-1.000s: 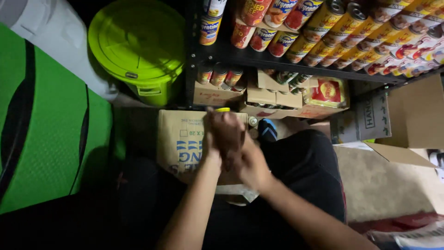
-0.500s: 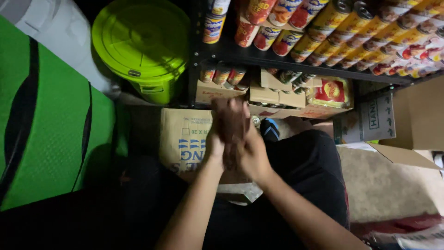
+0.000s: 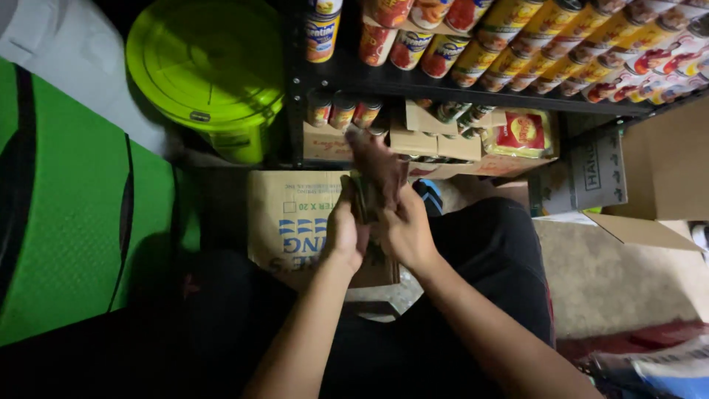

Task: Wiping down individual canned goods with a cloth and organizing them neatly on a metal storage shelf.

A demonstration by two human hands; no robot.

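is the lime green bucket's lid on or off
On: the round lime green plastic bucket has its matching lid seated flat over the rim, covering the top.

A single head-worn camera supplies the only view. It looks steeply down and forward from above the person's lap, facing a dark metal shelf (image 3: 443, 85) stocked with cans. The shelf spans the upper edge of the frame; both forearms enter from below the shelf, near the lens, and meet at frame centre. A flattened cardboard box (image 3: 292, 222) lies just below the shelf. A lime-green bucket (image 3: 207, 66) sits left of the shelf.
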